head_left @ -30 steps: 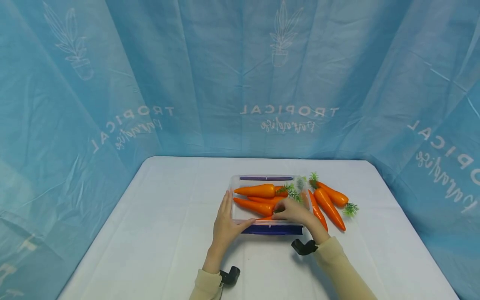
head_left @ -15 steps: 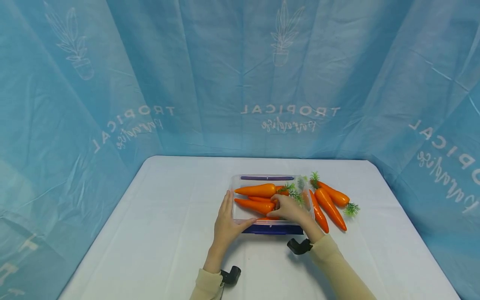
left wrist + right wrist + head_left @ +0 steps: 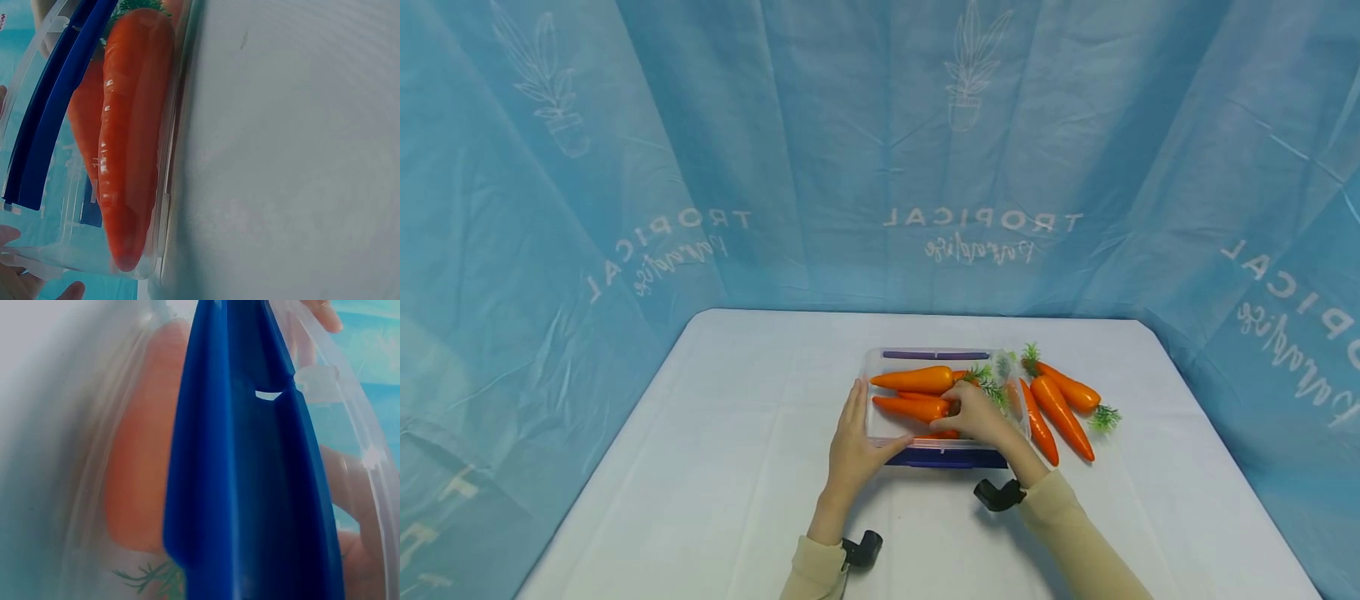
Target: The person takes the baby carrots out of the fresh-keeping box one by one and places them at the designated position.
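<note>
White table [image 3: 745, 467] | left hand [image 3: 854, 450] straight-fingered against clear box [image 3: 955, 445] | right hand [image 3: 976, 414] pinches carrot [image 3: 912, 408] inside it

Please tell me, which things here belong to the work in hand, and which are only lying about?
In the work:
left hand, resting on the clear box
right hand, pinching one carrot inside
other carrots in the box
probably the three carrots beside it

Only surroundings:
white tabletop
blue curtain
</note>
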Tool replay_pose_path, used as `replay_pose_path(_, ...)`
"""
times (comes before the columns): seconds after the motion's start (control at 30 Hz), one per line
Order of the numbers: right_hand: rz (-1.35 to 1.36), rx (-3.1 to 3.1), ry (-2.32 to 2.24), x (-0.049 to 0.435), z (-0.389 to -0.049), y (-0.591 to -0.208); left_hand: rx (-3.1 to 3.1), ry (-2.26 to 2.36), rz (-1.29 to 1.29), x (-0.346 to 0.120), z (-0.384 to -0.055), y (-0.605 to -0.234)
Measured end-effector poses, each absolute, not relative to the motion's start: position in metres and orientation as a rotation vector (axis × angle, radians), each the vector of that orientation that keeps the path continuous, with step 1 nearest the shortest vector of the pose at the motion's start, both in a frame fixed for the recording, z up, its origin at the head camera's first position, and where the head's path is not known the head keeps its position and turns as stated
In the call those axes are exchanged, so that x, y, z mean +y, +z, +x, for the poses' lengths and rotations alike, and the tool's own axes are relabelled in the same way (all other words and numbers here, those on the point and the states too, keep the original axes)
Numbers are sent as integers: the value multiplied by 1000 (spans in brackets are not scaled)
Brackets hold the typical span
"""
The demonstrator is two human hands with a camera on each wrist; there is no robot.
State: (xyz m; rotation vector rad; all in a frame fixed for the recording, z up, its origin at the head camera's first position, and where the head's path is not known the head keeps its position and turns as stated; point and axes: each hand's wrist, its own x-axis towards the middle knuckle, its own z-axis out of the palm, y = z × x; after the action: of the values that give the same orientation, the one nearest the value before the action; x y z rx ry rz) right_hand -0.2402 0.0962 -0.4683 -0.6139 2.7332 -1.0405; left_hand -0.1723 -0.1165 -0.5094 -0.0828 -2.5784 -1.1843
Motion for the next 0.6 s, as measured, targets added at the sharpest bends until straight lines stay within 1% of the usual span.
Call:
replay_pose_path(0.37,-603,2686,-1290,103,-239,-470,-2584,-1169,-69,-117,-173,-510)
replay_pose_path(0.6,-475,2771,-1409,111,-234,-459,-2585,-1165,-52,-115,-174,-510)
